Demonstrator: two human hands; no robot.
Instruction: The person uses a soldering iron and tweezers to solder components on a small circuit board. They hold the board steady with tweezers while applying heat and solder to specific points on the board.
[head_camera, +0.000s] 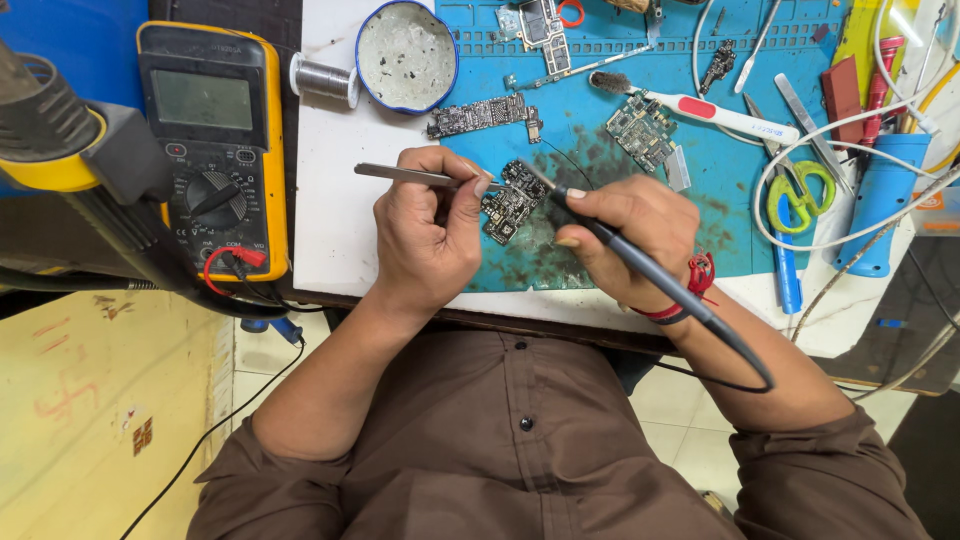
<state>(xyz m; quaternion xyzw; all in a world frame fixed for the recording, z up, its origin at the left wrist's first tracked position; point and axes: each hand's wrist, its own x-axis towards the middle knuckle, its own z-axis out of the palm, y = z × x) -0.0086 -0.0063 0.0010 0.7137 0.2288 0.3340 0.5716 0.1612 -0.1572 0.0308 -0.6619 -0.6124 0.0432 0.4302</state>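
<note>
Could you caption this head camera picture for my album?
Left hand holds metal tweezers, right hand a black soldering iron, over a small dark circuit board.

- The scene is seen from a single head-worn camera, aimed steeply downward over the person's chest and forearms.
- The workbench (330, 230) is viewed at close range; its near edge is crossed by both arms.
- The far edge is cut off by the frame's top.
- No second view is provided.

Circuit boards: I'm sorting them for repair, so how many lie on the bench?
4, maybe more hidden: circuit board between the hands, long board below the round tin, square board under the toothbrush, top-edge board.
</note>
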